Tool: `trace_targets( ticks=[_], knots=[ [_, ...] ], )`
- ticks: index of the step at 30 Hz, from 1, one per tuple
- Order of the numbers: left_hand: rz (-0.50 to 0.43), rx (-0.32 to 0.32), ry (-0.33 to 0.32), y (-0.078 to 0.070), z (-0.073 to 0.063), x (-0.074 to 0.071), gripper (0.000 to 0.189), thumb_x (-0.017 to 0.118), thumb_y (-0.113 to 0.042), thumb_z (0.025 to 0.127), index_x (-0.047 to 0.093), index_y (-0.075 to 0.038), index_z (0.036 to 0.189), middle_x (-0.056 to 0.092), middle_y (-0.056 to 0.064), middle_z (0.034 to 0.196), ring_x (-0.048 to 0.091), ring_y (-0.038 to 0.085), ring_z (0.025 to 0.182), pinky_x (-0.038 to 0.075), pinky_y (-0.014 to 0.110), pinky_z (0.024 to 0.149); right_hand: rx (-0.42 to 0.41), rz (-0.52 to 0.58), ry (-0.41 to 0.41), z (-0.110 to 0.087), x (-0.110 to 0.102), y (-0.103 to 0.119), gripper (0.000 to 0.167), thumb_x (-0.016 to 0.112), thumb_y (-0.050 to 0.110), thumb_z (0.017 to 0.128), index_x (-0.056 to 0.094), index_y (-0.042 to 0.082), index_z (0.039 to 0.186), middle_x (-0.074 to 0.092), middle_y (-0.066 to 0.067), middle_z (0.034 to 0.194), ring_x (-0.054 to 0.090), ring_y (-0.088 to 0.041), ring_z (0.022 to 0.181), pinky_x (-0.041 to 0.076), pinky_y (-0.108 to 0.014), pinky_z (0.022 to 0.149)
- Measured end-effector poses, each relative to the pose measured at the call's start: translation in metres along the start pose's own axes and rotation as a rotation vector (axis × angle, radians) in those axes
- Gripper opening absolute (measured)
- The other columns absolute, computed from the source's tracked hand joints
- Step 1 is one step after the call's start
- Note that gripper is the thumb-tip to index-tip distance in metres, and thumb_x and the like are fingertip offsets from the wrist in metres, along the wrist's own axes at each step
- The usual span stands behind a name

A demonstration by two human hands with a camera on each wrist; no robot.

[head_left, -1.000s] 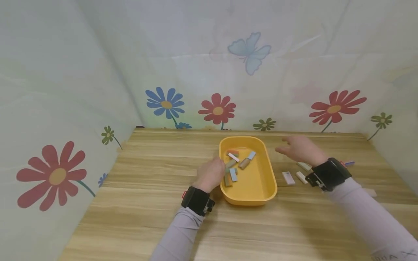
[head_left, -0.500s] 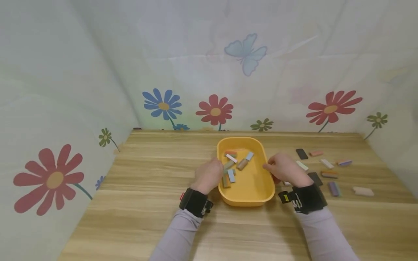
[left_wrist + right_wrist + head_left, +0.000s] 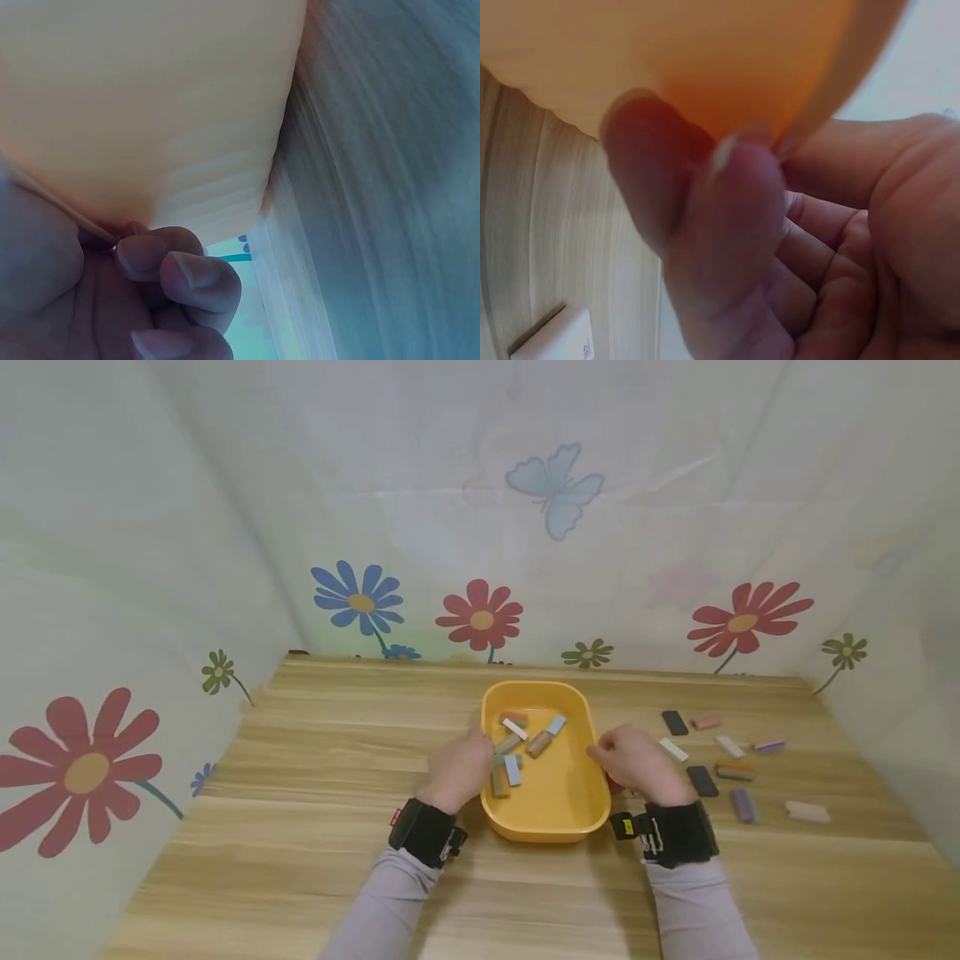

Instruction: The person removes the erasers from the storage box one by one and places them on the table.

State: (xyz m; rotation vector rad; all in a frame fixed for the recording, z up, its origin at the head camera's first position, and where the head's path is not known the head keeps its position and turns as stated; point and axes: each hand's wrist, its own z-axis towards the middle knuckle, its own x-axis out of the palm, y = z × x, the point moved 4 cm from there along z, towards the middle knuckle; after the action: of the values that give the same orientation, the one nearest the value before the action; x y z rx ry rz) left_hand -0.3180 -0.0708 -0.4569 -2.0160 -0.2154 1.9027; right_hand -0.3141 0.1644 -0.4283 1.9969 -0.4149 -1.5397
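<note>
A yellow plastic tub (image 3: pixel 562 797) stands on the wooden table, with several small oblong pieces, such as a light blue one (image 3: pixel 512 770) and a brown one (image 3: pixel 538 743), in its left and back part. At the tub's left rim my left hand (image 3: pixel 462 770) pinches the edge; in the left wrist view its fingers (image 3: pixel 201 281) curl under the rim beside the outer wall (image 3: pixel 142 97). My right hand (image 3: pixel 637 762) grips the opposite rim. The right wrist view shows two fingers (image 3: pixel 727 202) against the outside of the tub and the thumb up at its rim.
Right of the tub lie more small pieces: black ones (image 3: pixel 702 781), a pale green one (image 3: pixel 672 749), a purple one (image 3: pixel 744 806) and a beige one (image 3: pixel 807 812). A white sheet printed with flowers (image 3: pixel 480 620) hangs behind the table (image 3: pixel 360 718).
My right hand has come left from above the loose pieces to the tub's right rim and taken hold of it. The left hand stays on the left rim. The head view has shifted slightly.
</note>
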Motion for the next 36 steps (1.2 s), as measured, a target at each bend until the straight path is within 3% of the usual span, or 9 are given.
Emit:
trace_targets(
  ticks=[4, 12, 16, 22, 26, 30, 34, 36],
  knots=[
    [-0.021, -0.038, -0.009, 0.002, 0.0, -0.001, 0.028, 0.034, -0.025, 0.106, 0.054, -0.007, 0.099, 0.052, 0.005, 0.068, 0.051, 0.022, 0.057, 0.041, 0.034, 0.05, 0.019, 0.013, -0.005, 0.001, 0.002, 0.0, 0.023, 0.055, 0.015, 0.099, 0.065, -0.004, 0.09, 0.062, -0.007, 0.069, 0.062, -0.019, 0.056, 0.048, -0.03, 0.052],
    [-0.001, -0.023, -0.055, 0.004, 0.003, -0.002, 0.029, 0.035, -0.026, 0.106, 0.053, -0.011, 0.089, 0.05, 0.002, 0.064, 0.051, 0.021, 0.057, 0.041, 0.038, 0.053, 0.028, 0.041, -0.018, 0.001, 0.006, -0.004, 0.023, 0.055, 0.015, 0.098, 0.063, -0.002, 0.084, 0.061, -0.006, 0.066, 0.06, -0.017, 0.052, 0.047, -0.03, 0.05],
    [-0.021, 0.003, -0.051, 0.003, 0.0, -0.002, 0.029, 0.035, -0.025, 0.106, 0.053, -0.01, 0.09, 0.049, 0.003, 0.064, 0.049, 0.02, 0.055, 0.039, 0.034, 0.05, 0.042, 0.048, -0.007, 0.002, 0.007, -0.007, 0.022, 0.055, 0.015, 0.098, 0.063, -0.001, 0.085, 0.06, -0.006, 0.067, 0.06, -0.016, 0.052, 0.049, -0.031, 0.05],
    [-0.017, -0.016, -0.068, 0.002, 0.0, -0.004, 0.029, 0.034, -0.026, 0.106, 0.053, -0.009, 0.091, 0.05, 0.003, 0.064, 0.05, 0.022, 0.056, 0.039, 0.036, 0.05, 0.033, 0.034, 0.016, 0.006, 0.002, -0.008, 0.022, 0.056, 0.016, 0.098, 0.062, 0.0, 0.084, 0.061, -0.006, 0.067, 0.061, -0.016, 0.053, 0.051, -0.032, 0.052],
    [-0.012, -0.01, -0.104, 0.0, 0.002, -0.01, 0.031, 0.034, -0.029, 0.106, 0.055, -0.009, 0.094, 0.051, 0.003, 0.065, 0.052, 0.022, 0.058, 0.04, 0.038, 0.052, 0.02, 0.024, 0.001, 0.007, -0.004, -0.006, 0.023, 0.057, 0.017, 0.098, 0.061, 0.001, 0.081, 0.06, -0.006, 0.065, 0.06, -0.016, 0.052, 0.049, -0.031, 0.051],
    [-0.038, -0.002, -0.142, 0.001, -0.001, -0.013, 0.035, 0.04, -0.037, 0.105, 0.058, -0.007, 0.111, 0.057, 0.003, 0.074, 0.054, 0.02, 0.062, 0.041, 0.037, 0.055, 0.019, 0.04, 0.005, 0.007, -0.001, -0.005, 0.024, 0.057, 0.016, 0.098, 0.061, 0.002, 0.079, 0.06, -0.006, 0.064, 0.061, -0.017, 0.052, 0.05, -0.03, 0.051],
    [0.006, 0.042, -0.172, -0.005, -0.004, -0.021, 0.041, 0.047, -0.042, 0.102, 0.053, -0.006, 0.12, 0.058, 0.006, 0.088, 0.055, 0.02, 0.067, 0.043, 0.036, 0.055, 0.034, 0.057, 0.021, 0.005, 0.004, -0.007, 0.026, 0.058, 0.017, 0.098, 0.061, 0.002, 0.076, 0.061, -0.006, 0.062, 0.061, -0.016, 0.05, 0.049, -0.029, 0.049],
    [0.094, 0.114, -0.177, -0.018, -0.001, -0.03, 0.038, 0.05, -0.04, 0.102, 0.053, -0.006, 0.118, 0.058, 0.008, 0.092, 0.057, 0.022, 0.07, 0.047, 0.036, 0.057, 0.043, 0.058, 0.0, 0.003, 0.003, -0.008, 0.027, 0.059, 0.017, 0.097, 0.06, 0.003, 0.075, 0.06, -0.006, 0.06, 0.06, -0.015, 0.049, 0.047, -0.029, 0.047]
  ],
)
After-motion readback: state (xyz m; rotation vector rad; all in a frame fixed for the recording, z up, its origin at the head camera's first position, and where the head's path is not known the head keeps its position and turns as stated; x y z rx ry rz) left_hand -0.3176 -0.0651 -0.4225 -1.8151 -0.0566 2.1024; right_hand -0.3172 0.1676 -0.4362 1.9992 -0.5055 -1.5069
